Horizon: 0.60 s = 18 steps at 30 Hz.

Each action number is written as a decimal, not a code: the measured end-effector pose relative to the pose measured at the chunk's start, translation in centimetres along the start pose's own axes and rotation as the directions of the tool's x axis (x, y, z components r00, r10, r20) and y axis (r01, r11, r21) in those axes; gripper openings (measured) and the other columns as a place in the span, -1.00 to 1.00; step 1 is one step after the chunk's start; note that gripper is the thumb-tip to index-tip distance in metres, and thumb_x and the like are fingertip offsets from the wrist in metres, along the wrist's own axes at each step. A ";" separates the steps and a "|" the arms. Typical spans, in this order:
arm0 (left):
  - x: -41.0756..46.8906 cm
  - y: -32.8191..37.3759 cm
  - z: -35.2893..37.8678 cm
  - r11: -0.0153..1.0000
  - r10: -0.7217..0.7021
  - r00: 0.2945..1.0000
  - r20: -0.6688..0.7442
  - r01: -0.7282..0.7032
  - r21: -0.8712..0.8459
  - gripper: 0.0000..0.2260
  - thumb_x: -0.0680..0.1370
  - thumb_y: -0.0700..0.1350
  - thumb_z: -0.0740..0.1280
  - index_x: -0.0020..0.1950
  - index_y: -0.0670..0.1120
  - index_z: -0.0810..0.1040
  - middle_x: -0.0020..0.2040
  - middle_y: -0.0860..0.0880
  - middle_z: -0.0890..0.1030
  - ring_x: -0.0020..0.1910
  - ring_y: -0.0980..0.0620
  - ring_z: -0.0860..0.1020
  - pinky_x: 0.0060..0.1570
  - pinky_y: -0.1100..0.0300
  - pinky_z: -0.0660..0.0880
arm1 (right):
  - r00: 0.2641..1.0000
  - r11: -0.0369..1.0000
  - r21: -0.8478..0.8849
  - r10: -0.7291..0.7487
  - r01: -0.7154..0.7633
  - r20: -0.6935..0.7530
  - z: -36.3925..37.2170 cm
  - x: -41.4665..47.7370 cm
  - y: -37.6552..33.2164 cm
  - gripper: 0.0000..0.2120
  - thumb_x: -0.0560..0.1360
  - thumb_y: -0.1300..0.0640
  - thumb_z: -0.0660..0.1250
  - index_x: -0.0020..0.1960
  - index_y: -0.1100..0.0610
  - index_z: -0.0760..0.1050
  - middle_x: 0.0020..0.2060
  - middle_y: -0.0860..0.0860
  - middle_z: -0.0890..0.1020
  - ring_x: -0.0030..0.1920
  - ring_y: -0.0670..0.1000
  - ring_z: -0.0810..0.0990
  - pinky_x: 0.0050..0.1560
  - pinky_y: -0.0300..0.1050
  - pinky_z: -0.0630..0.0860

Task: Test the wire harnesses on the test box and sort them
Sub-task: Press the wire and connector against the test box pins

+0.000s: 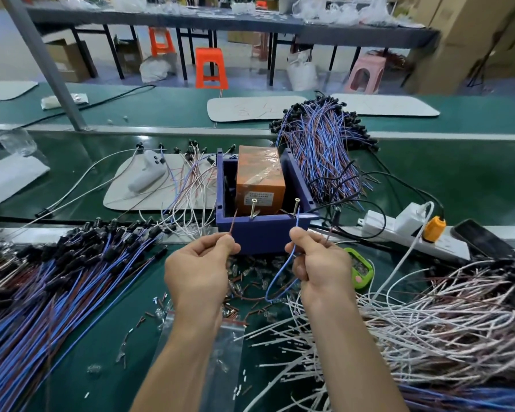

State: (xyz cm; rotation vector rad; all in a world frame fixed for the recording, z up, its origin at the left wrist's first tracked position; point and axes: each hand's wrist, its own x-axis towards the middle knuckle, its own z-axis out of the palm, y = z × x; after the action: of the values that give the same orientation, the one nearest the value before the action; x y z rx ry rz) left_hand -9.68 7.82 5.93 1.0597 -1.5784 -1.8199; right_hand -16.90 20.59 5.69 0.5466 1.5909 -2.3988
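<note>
Two hands are counted at lower centre: the left hand point(199, 272), by which one brown wire point(233, 223) is pinched, and the right hand point(318, 266), by which one blue wire point(297, 224) is pinched. One box point(265, 236) is shown mid-frame, with two screws point(253, 208) point(295, 207) and one orange block point(259, 179). Two orange stools point(211, 68) point(160, 41) and one pink stool point(366, 74) are seen at top.

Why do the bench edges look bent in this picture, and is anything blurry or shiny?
Head view: the wide lens bows the metal rail and the far bench; the cardboard boxes at top right are smeared; tape on the orange box catches glare; the left hand and right hand, pinching the wire harness, look fairly sharp, in even light.
</note>
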 end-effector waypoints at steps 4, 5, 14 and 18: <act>-0.1 0.1 0.0 1.000 0.002 1.000 0.006 -0.002 -0.016 -0.74 0.48 -0.15 0.53 -0.28 0.22 0.73 -0.29 0.02 0.74 -0.40 0.05 0.51 -0.28 0.11 0.51 | 1.000 1.000 -0.026 0.000 0.001 0.018 -0.1 -0.1 0.0 -0.67 0.49 0.34 0.49 -0.43 0.14 0.61 -0.47 0.14 0.61 -0.63 -0.07 0.24 -0.61 -0.28 0.20; -0.1 0.1 0.0 1.000 0.001 1.000 0.010 -0.001 -0.014 -0.74 0.48 -0.15 0.53 -0.28 0.22 0.73 -0.29 0.02 0.74 -0.40 0.04 0.51 -0.28 0.10 0.52 | 1.000 1.000 -0.030 0.003 -0.002 0.022 -0.1 -0.1 0.0 -0.65 0.49 0.33 0.49 -0.45 0.14 0.62 -0.47 0.13 0.61 -0.62 -0.07 0.24 -0.61 -0.28 0.20; -0.1 0.3 0.3 0.999 0.035 0.999 0.016 -0.035 0.037 -0.73 0.50 -0.11 0.52 -0.26 0.27 0.71 -0.30 0.06 0.73 -0.39 0.09 0.52 -0.23 0.07 0.57 | 0.999 0.999 -0.052 -0.007 0.008 0.036 0.1 -0.2 0.3 -0.80 0.48 0.33 0.48 -0.30 0.19 0.59 -0.47 0.14 0.61 -0.63 -0.07 0.24 -0.57 -0.26 0.19; 0.0 0.3 0.2 0.996 0.064 0.998 0.013 -0.065 0.055 -0.75 0.49 -0.09 0.52 -0.23 0.29 0.70 -0.31 0.09 0.73 -0.46 0.18 0.49 -0.35 0.14 0.52 | 0.999 0.999 -0.046 0.000 0.002 0.039 0.0 -0.2 0.2 -0.80 0.47 0.35 0.48 -0.30 0.20 0.60 -0.47 0.15 0.61 -0.63 -0.07 0.25 -0.57 -0.26 0.20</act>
State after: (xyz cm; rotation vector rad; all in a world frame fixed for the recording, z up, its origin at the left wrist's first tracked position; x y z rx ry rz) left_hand -9.88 7.92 6.27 1.0131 -1.6584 -1.7518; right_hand -16.59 20.52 5.61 0.4881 1.6261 -2.3523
